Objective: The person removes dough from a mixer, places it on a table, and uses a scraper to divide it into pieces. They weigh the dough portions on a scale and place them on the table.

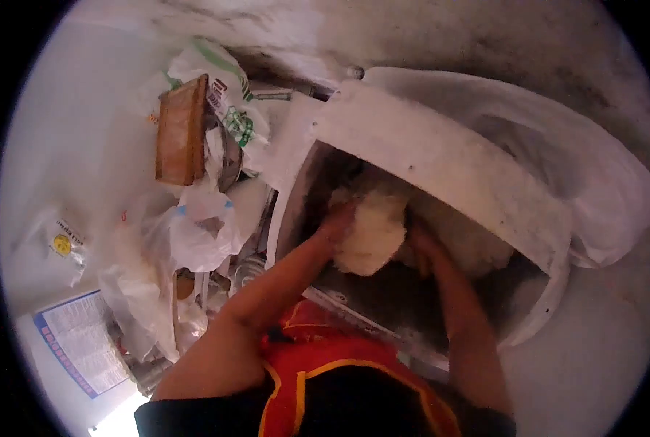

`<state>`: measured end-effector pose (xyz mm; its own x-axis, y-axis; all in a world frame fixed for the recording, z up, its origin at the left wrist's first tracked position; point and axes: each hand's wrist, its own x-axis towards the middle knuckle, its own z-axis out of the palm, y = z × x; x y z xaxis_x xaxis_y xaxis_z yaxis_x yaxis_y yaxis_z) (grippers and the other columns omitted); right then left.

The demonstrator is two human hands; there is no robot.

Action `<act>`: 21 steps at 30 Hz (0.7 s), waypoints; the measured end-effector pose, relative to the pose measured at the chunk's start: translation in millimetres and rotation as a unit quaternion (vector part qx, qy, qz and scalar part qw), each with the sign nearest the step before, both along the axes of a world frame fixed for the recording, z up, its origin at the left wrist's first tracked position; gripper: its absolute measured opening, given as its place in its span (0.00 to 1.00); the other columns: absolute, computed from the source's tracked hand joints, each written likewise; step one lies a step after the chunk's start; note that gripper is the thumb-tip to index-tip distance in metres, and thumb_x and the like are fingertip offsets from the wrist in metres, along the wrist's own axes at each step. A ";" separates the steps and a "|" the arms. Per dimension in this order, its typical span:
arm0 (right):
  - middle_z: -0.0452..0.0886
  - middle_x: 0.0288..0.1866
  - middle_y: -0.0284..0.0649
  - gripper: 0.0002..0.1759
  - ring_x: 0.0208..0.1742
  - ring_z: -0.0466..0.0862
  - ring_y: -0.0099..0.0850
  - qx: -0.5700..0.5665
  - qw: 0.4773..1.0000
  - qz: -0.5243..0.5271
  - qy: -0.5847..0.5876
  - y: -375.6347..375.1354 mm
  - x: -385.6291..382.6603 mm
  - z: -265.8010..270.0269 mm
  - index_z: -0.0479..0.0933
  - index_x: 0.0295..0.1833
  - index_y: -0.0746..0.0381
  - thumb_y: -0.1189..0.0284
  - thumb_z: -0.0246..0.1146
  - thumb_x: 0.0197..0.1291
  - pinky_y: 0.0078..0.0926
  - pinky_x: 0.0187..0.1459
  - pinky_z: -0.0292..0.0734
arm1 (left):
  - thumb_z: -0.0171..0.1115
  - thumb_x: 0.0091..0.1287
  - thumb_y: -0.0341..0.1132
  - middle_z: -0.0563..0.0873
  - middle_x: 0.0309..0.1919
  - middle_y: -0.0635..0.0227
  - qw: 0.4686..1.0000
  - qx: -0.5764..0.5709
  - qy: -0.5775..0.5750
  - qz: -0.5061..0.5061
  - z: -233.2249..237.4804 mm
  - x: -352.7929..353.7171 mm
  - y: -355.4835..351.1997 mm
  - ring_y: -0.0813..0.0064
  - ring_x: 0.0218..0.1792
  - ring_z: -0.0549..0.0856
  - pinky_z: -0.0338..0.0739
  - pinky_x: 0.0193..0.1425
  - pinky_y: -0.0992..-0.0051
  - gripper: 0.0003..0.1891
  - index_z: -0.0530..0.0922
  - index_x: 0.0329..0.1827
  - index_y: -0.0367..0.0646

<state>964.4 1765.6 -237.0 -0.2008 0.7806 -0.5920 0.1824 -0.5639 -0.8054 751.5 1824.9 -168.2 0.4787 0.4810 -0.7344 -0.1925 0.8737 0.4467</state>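
Note:
Both my arms reach down into the open trough (478, 309) of a white-rimmed machine that looks like a dough mixer. A pale, ragged lump of dough (372, 237) is lifted between my hands. My left hand (337, 221) grips its left side, its fingertips partly hidden by the dough. Against the right side of the lump, my right hand (421, 246) is curled, with its fingers in shadow and partly hidden. More pale dough (478, 251) lies behind and to the right inside the trough.
White plastic sheeting (602, 167) hangs beyond the machine's thick white rim (441, 164). On the left are a wooden box (181, 131), a green-printed plastic bag (230, 109), crumpled clear bags (139, 298) and a printed sheet (84, 342). A stained wall stands behind.

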 end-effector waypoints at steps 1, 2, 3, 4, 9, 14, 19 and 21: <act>0.74 0.62 0.44 0.27 0.61 0.72 0.38 -0.007 1.000 0.007 -0.001 -1.6 4.9 -8.6 0.64 0.68 0.62 0.63 0.50 0.66 0.35 0.60 0.67 | 0.49 0.70 0.53 0.81 0.48 0.66 0.998 -0.008 -0.067 -0.007 12.0 11.1 -3.4 0.70 0.46 0.81 0.78 0.47 0.67 0.24 0.72 0.61 0.47; 0.74 0.62 0.44 0.27 0.61 0.72 0.38 -0.016 1.000 0.018 -0.005 2.9 14.1 -16.0 0.64 0.67 0.62 0.63 0.50 0.66 0.35 0.60 0.67 | 0.49 0.71 0.51 0.81 0.49 0.66 0.997 0.024 -0.065 -0.018 4.5 30.0 -5.0 0.71 0.47 0.80 0.77 0.49 0.67 0.23 0.73 0.60 0.46; 0.74 0.62 0.44 0.26 0.61 0.73 0.38 -0.018 0.999 0.024 -0.010 10.1 23.2 -19.3 0.65 0.67 0.63 0.63 0.51 0.65 0.35 0.59 0.68 | 0.49 0.71 0.49 0.81 0.50 0.65 0.996 0.057 -0.062 -0.029 -3.1 48.8 -6.6 0.71 0.49 0.80 0.76 0.52 0.68 0.22 0.74 0.59 0.44; 0.74 0.62 0.44 0.26 0.60 0.73 0.38 -0.022 0.999 0.029 -0.014 13.1 29.7 -21.7 0.65 0.67 0.63 0.63 0.51 0.65 0.35 0.59 0.68 | 0.48 0.72 0.44 0.80 0.54 0.64 0.991 0.128 0.014 -0.041 -17.9 68.4 -6.4 0.71 0.54 0.78 0.72 0.59 0.69 0.20 0.74 0.58 0.40; 0.75 0.60 0.44 0.26 0.58 0.74 0.37 -0.040 0.998 0.031 -0.029 32.4 40.0 -17.1 0.66 0.65 0.63 0.63 0.52 0.65 0.35 0.57 0.70 | 0.53 0.69 0.48 0.74 0.58 0.58 0.860 0.304 0.348 -0.217 100.5 65.5 14.1 0.64 0.55 0.76 0.75 0.54 0.66 0.24 0.68 0.64 0.45; 0.76 0.59 0.44 0.25 0.56 0.76 0.37 -0.054 0.998 0.021 -0.030 16.5 30.9 -23.8 0.68 0.64 0.64 0.63 0.53 0.65 0.35 0.55 0.71 | 0.57 0.66 0.51 0.69 0.64 0.59 0.817 0.363 0.443 -0.069 63.2 -8.0 -25.7 0.62 0.61 0.71 0.69 0.61 0.66 0.31 0.63 0.68 0.48; 0.77 0.58 0.44 0.24 0.54 0.77 0.36 -0.064 0.998 -0.005 -0.012 -16.0 16.6 -42.6 0.69 0.62 0.65 0.63 0.54 0.64 0.35 0.53 0.73 | 0.59 0.65 0.48 0.71 0.62 0.61 0.949 0.112 0.293 0.033 -24.1 5.0 1.6 0.66 0.61 0.72 0.69 0.61 0.64 0.30 0.64 0.67 0.45; 0.77 0.57 0.44 0.24 0.54 0.78 0.36 -0.067 0.997 -0.025 -0.002 -22.0 8.8 -59.6 0.70 0.61 0.65 0.63 0.54 0.64 0.35 0.52 0.73 | 0.59 0.64 0.47 0.73 0.61 0.62 0.976 0.091 0.189 0.063 -71.5 -6.6 -0.6 0.68 0.60 0.72 0.70 0.61 0.64 0.31 0.64 0.68 0.45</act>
<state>973.1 1743.6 -296.6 -0.1606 0.7034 -0.6924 0.1535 -0.6751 -0.7215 744.9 1824.3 -239.7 0.1180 0.6578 -0.7439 -0.0849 0.7531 0.6524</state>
